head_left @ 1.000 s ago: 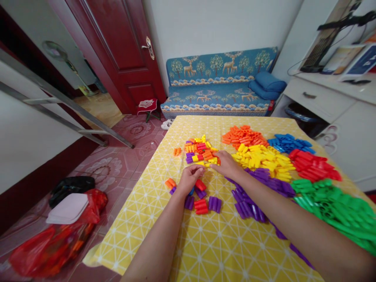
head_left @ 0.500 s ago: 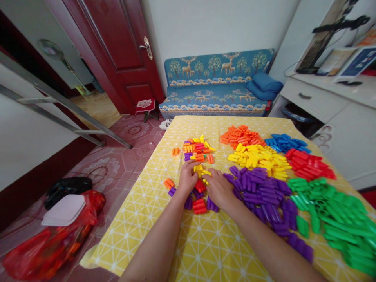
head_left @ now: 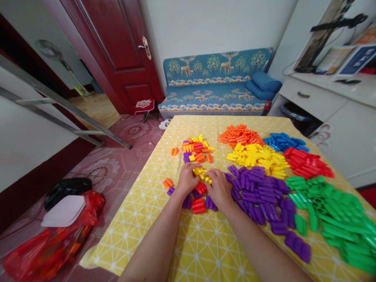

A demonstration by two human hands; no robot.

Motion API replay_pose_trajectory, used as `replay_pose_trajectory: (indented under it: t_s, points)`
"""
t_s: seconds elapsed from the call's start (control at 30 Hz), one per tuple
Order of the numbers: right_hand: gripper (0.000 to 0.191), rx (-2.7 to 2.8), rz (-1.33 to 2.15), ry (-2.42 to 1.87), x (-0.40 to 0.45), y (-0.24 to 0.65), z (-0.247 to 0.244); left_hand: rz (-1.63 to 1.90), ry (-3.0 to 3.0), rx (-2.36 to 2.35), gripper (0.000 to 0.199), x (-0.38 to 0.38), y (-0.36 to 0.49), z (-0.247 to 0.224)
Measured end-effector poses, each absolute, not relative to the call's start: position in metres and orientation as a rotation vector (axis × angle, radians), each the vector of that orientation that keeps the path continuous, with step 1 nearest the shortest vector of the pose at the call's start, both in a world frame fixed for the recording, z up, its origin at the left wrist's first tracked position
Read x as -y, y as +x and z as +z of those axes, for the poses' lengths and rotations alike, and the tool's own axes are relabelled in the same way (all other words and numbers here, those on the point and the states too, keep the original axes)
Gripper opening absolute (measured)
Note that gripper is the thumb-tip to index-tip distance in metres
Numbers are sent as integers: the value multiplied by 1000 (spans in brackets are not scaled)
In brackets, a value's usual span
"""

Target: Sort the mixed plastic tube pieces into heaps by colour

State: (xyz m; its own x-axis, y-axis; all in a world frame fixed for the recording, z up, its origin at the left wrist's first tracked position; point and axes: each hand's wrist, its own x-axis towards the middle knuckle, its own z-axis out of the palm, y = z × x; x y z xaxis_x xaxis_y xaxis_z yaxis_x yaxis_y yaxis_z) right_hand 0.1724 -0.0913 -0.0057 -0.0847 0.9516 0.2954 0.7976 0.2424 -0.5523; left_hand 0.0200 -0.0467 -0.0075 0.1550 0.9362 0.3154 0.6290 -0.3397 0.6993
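Between my two hands is a cluster of yellow plastic pieces [head_left: 201,173]. My left hand [head_left: 188,178] has its fingers curled on the cluster's left end. On the right end, the bent fingers of my right hand [head_left: 216,186] close around it. Red tube pieces [head_left: 198,205] lie just below, with purple pieces [head_left: 211,203] beside them and more partly under my hands. Farther back sits a mixed group of joined pieces [head_left: 196,148] in orange, yellow, red and purple. An orange pair [head_left: 168,183] lies left of my left hand.
Sorted piles cover the table's right side: orange [head_left: 241,134], yellow [head_left: 258,158], blue [head_left: 284,141], red [head_left: 307,162], purple [head_left: 258,188] and green [head_left: 337,215]. A patterned sofa [head_left: 217,82] stands behind the yellow tablecloth [head_left: 141,223]. Bags [head_left: 55,243] lie on the floor left.
The yellow pieces between my hands have been turned and now lie as a lower, more compact cluster. Both hands have shifted slightly; the piles look unchanged.
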Motion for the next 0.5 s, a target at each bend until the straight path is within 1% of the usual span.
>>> replay_pose_trajectory:
  t_s: [0.13, 0.23, 0.37, 0.5]
  points:
    - [32, 1902, 327, -1622, 92, 171, -6, 980, 2086, -1447, 49, 50, 21, -3]
    - [30, 1886, 333, -1605, 91, 172, -8, 983, 2031, -1433, 50, 50, 20, -4]
    - [25, 1762, 381, -1533, 89, 173, -16, 1094, 1832, -1380, 45, 48, 21, -8]
    - [31, 1556, 405, -1398, 85, 172, -24, 1153, 1610, -1255, 40, 50, 25, -7]
